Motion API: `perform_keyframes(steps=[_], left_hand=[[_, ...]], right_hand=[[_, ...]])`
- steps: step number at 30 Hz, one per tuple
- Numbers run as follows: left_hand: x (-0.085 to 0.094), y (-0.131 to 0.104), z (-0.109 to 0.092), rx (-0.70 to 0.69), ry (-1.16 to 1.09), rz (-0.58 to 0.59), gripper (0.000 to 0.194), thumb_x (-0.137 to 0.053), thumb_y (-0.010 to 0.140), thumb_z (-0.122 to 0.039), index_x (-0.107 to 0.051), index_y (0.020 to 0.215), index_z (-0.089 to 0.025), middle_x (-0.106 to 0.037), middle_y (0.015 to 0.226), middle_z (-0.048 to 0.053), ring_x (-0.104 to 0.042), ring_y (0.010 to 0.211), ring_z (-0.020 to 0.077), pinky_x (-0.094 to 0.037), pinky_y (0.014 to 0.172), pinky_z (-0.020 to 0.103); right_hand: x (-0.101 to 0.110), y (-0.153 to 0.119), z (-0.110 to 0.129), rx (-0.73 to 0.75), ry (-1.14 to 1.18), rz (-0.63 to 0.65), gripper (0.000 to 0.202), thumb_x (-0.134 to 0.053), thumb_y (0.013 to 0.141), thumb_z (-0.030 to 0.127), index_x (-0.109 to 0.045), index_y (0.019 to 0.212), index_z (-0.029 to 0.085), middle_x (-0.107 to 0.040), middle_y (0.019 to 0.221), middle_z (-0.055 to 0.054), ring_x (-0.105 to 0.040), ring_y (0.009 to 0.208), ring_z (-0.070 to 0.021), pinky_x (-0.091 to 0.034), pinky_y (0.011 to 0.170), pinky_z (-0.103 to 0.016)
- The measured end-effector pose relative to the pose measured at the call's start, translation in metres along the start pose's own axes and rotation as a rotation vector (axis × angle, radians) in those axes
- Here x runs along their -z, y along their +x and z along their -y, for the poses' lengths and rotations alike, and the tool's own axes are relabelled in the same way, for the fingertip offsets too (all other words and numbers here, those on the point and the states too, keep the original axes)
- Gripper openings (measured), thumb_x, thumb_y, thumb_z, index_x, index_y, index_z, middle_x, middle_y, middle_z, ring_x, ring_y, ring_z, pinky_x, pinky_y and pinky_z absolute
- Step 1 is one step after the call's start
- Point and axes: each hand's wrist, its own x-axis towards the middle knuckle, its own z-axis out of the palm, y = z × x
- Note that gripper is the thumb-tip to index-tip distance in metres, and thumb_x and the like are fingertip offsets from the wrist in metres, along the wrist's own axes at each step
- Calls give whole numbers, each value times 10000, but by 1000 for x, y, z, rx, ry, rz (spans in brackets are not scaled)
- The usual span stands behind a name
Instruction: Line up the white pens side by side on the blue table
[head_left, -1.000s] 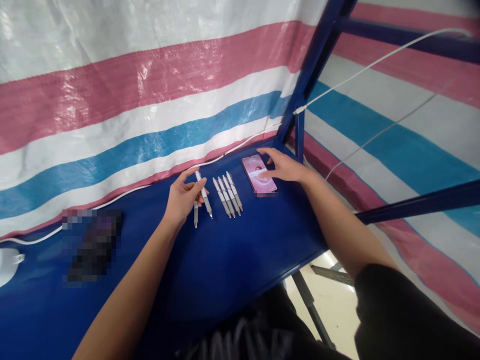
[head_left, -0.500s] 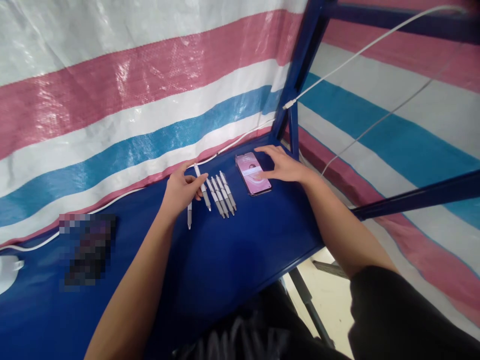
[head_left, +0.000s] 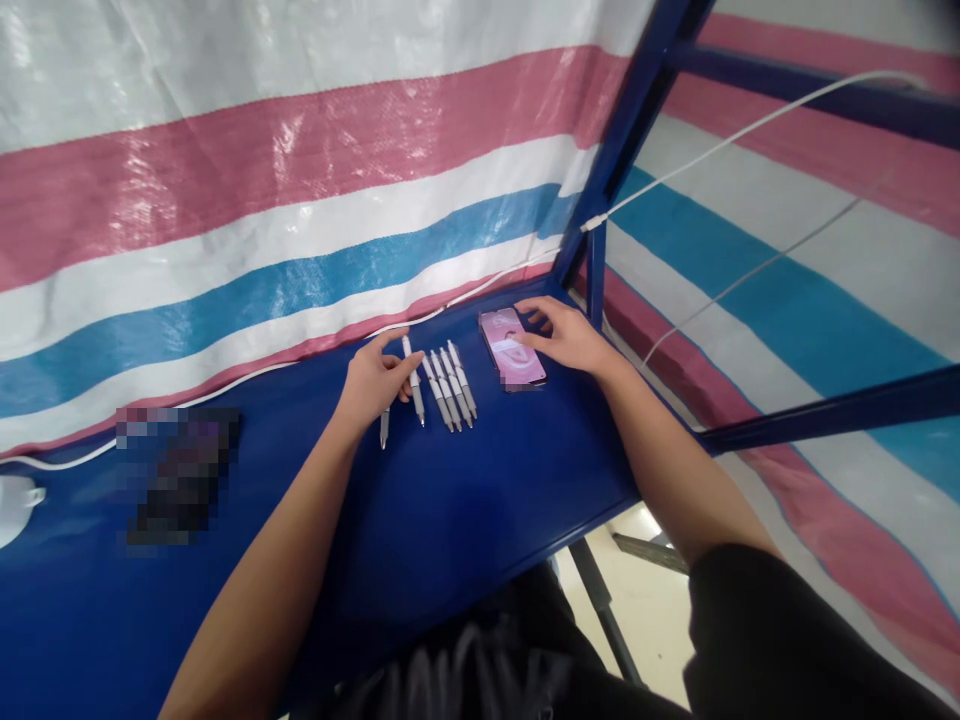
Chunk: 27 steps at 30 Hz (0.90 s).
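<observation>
My left hand (head_left: 381, 378) has its thumb and fingers around a white and grey pen (head_left: 415, 388) that lies close beside a row of several like pens (head_left: 451, 390) on the blue table (head_left: 450, 510). Partly under that hand lies another pen (head_left: 385, 428), only its grey lower end showing. My right hand (head_left: 561, 336) is over the right edge of a phone (head_left: 510, 350) with a lit pink screen; its fingers are apart, and the thumb reaches over the screen.
A blurred dark object (head_left: 187, 475) lies at the left, near a white round item (head_left: 16, 508). A white cable (head_left: 247, 382) runs along the back edge. Blue frame bars (head_left: 594, 270) rise at the right, where another cable (head_left: 720, 148) hangs.
The view has shifted slightly. The pen at my left hand stands nearer the row, its tip turned more upright. My right thumb remains over the phone.
</observation>
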Motion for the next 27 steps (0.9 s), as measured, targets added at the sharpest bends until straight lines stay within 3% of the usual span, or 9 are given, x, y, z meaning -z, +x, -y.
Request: perform_keyframes(steps=[4, 9, 12, 21, 27], left_hand=[[-1, -2, -3, -18, 58, 14, 648, -822, 891, -418, -699, 1478, -173, -678, 568, -27, -637, 452, 177, -498, 510, 295], [-1, -2, -3, -38, 115, 62, 587, -815, 875, -373, -739, 1433, -205, -732, 669, -14, -686, 493, 186, -545, 578, 320], [-1, -1, -2, -29, 115, 65, 573, -812, 864, -360, -741, 1411, -206, -764, 741, 3, -721, 531, 198, -558, 601, 328], [1, -1, 2, 6, 137, 33, 436, -762, 859, -337, -761, 1263, -174, -749, 705, -5, -724, 526, 200, -537, 593, 332], [-2, 0, 2, -34, 133, -17, 603, -779, 869, -317, -703, 1448, -168, -758, 749, -10, -728, 557, 191, -566, 683, 343]], right_hand=[[-1, 0, 0, 47, -65, 167, 897, -918, 788, 616, -618, 1566, 284, -630, 1592, -147, -573, 1451, -450, -435, 1249, -688], [-11, 12, -17, -74, -75, -4, 580, -678, 999, 482, -636, 1533, 259, -678, 1519, -165, -731, 1200, -353, -576, 1119, -613], [-14, 15, -23, -90, -80, -69, 456, -592, 1032, 409, -678, 1447, 241, -757, 1392, -151, -756, 1144, -322, -596, 1093, -586], [-11, 5, -17, -73, -29, -58, 444, -649, 985, 456, -705, 1355, 218, -780, 1321, -158, -775, 1132, -336, -652, 899, -524], [-12, 3, -16, -82, -50, -43, 522, -704, 945, 502, -697, 1391, 231, -754, 1364, -157, -757, 1155, -356, -647, 883, -523]])
